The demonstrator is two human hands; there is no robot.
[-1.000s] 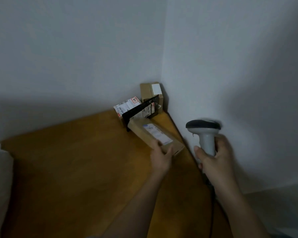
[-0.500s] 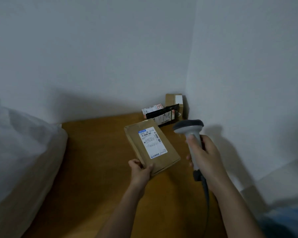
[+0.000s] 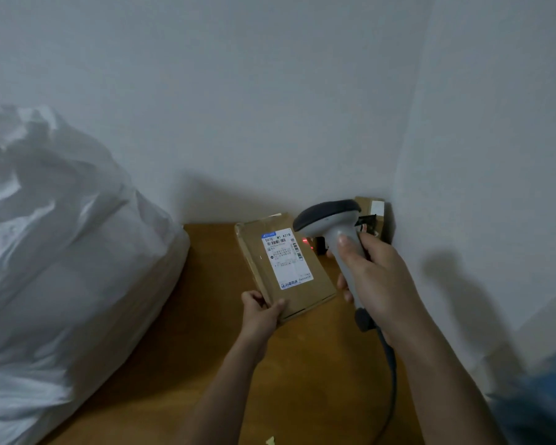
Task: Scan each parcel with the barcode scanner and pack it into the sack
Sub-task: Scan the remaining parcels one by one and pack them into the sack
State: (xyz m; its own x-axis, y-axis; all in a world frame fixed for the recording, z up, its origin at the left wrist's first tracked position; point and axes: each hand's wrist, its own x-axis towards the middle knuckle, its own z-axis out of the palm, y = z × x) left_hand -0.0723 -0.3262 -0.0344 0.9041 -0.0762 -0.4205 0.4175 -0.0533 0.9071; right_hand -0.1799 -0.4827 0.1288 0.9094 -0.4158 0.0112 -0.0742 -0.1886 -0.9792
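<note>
I see my left hand (image 3: 260, 313) pinching the near corner of a flat brown parcel (image 3: 286, 268), thumb on top, holding it tilted above the wooden counter (image 3: 180, 358) with its white label (image 3: 286, 260) facing up. My right hand (image 3: 371, 277) is wrapped tight round the grip of the grey barcode scanner (image 3: 329, 226), whose dark head points down at the label's far right corner; a small red glow shows just beside that edge. The scanner's cable (image 3: 390, 380) trails back toward me. The white sack (image 3: 61, 252) stands at the left on the counter, and another brown box (image 3: 371, 208) sits in the wall corner behind the scanner.
</note>
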